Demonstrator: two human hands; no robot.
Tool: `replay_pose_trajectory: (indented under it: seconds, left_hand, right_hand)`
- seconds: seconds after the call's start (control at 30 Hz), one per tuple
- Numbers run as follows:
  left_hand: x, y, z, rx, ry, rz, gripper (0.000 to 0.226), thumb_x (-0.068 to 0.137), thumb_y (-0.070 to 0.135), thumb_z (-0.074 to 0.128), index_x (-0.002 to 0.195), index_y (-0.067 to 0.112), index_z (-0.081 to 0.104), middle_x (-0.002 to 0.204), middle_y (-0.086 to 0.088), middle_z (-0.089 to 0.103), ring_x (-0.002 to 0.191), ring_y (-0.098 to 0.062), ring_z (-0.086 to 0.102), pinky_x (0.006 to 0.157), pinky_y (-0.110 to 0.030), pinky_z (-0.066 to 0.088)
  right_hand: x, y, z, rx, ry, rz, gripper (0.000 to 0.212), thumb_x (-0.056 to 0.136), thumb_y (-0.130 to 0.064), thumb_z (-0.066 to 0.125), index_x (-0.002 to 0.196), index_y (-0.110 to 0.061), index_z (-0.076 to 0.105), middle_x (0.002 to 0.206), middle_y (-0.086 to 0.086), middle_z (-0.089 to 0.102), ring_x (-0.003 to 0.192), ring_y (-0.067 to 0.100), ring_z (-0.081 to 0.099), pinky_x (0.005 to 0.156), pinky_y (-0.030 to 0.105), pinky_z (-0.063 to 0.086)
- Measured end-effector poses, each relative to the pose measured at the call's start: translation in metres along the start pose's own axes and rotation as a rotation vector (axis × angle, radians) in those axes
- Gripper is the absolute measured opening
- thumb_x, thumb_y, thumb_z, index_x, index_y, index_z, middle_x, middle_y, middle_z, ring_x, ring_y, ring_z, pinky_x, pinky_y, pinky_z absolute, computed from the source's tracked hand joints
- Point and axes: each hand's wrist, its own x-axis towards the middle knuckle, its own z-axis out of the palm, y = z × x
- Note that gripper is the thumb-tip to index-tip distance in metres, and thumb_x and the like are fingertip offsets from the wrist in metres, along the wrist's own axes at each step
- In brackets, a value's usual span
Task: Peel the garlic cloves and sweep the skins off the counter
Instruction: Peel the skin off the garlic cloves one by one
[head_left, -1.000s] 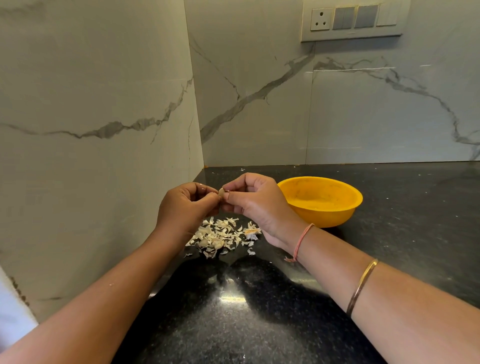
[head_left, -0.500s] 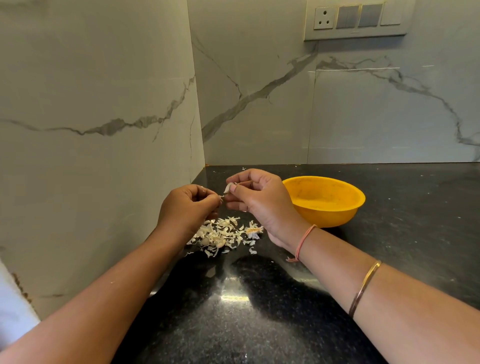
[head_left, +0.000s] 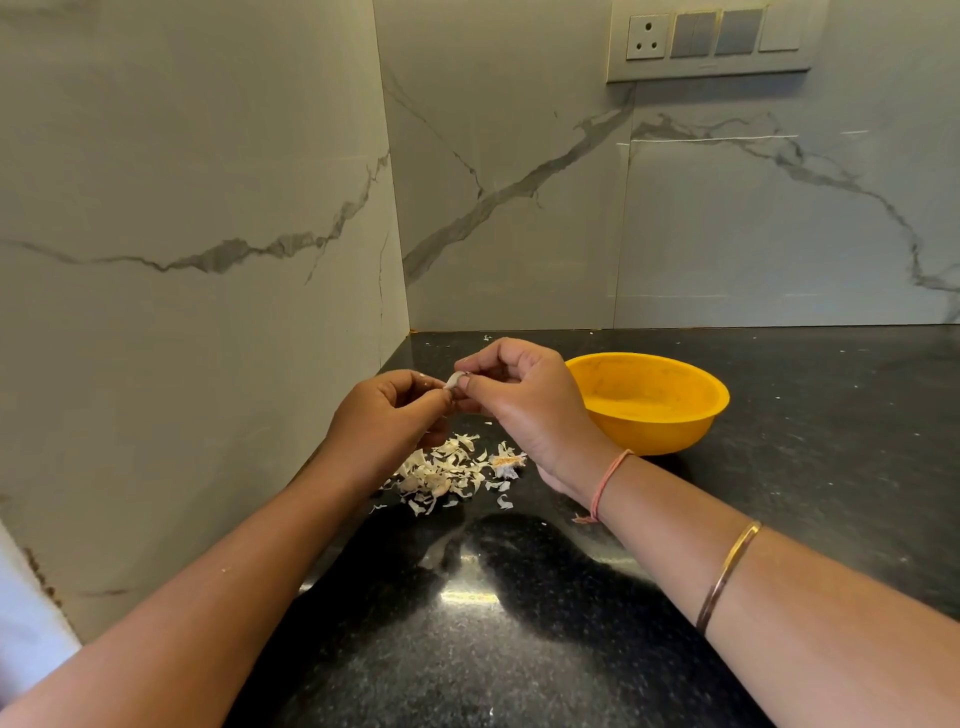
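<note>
A small pale garlic clove (head_left: 453, 380) is pinched between the fingertips of my left hand (head_left: 387, 415) and my right hand (head_left: 524, 400), held above the black counter (head_left: 519, 623). A flap of skin stands off the clove at my right thumb. Directly under the hands lies a pile of whitish garlic skins (head_left: 449, 473), with one orange-tinted scrap at its right edge. A yellow bowl (head_left: 649, 402) stands just right of my right hand; its inside looks bare from here.
The counter sits in a corner of marble-patterned walls, the left wall (head_left: 208, 312) close beside my left arm. A socket and switch panel (head_left: 711, 41) is high on the back wall. A few tiny skin flecks dot the counter near the back edge.
My right hand has lifted slightly and pulled skin away from the clove. The left hand keeps its hold. The camera view has shifted a little.
</note>
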Motion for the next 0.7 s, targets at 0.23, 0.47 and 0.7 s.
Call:
replay_pose_trajectory:
  seconds: [0.23, 0.47, 0.7]
  left_hand:
    - [-0.0002, 0.0014, -0.001, 0.018, 0.049, 0.049, 0.011, 0.087, 0.011, 0.063, 0.079, 0.017, 0.068, 0.072, -0.003, 0.07, 0.062, -0.008, 0.066, 0.067, -0.023, 0.057]
    - [-0.002, 0.0026, -0.0016, 0.055, 0.088, 0.084, 0.012, 0.084, 0.01, 0.066, 0.074, 0.017, 0.067, 0.074, -0.007, 0.072, 0.073, -0.024, 0.069, 0.077, -0.038, 0.057]
    - [-0.005, 0.0045, 0.0017, 0.131, 0.152, 0.128, 0.012, 0.082, 0.012, 0.067, 0.072, 0.018, 0.066, 0.07, -0.002, 0.071, 0.068, -0.019, 0.068, 0.072, -0.035, 0.056]
  right_hand:
    - [0.0014, 0.0046, 0.0032, -0.185, 0.001, -0.087, 0.018, 0.081, -0.006, 0.069, 0.079, -0.023, 0.064, 0.089, 0.011, 0.069, 0.084, 0.024, 0.067, 0.078, 0.041, 0.057]
    - [0.0013, 0.0044, 0.0045, -0.198, -0.008, -0.102, 0.008, 0.081, -0.006, 0.069, 0.086, -0.012, 0.068, 0.087, 0.009, 0.069, 0.083, 0.022, 0.067, 0.077, 0.039, 0.058]
    - [0.0033, 0.0024, 0.006, -0.178, 0.009, -0.094, 0.013, 0.08, -0.004, 0.07, 0.078, -0.017, 0.069, 0.087, 0.01, 0.07, 0.086, 0.024, 0.067, 0.079, 0.043, 0.057]
